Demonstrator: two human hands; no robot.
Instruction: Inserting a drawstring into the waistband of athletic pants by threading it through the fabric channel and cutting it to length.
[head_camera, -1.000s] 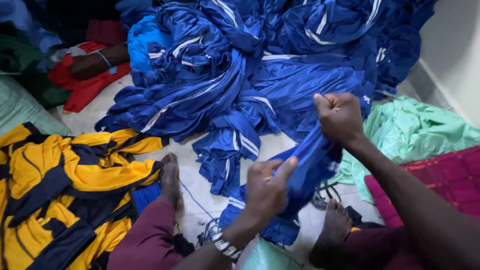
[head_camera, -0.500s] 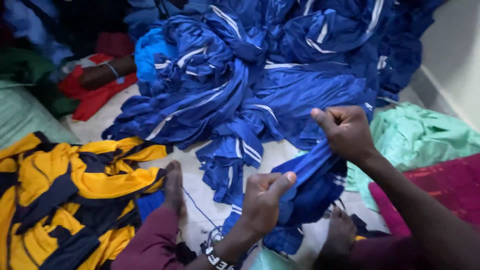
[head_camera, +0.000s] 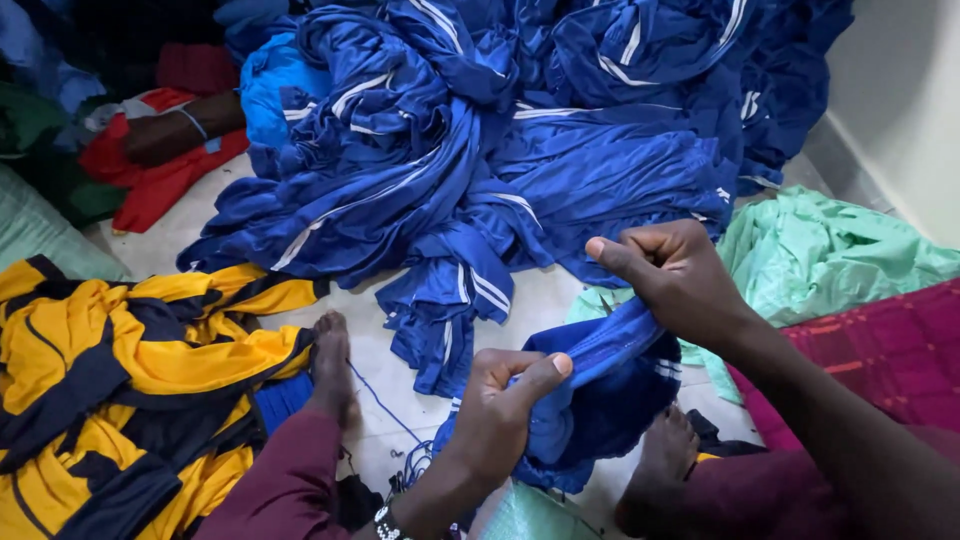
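My left hand and my right hand both grip one blue garment with white stripes, bunched between them above my lap. The left hand pinches its lower fold with the thumb on top. The right hand clenches its upper edge, a little higher and to the right. Just beyond my hands a large heap of the same blue striped garments covers the floor. My bare feet rest on the floor on either side of the held garment.
A pile of yellow and dark-blue garments lies at the left. Mint-green cloth and a maroon patterned cloth lie at the right. Another person's arm rests on red fabric at the far left. Blue thread trails across the floor.
Both hands have drawn the blue garment lower and closer to me, bunching it more tightly. The right hand has dropped slightly.
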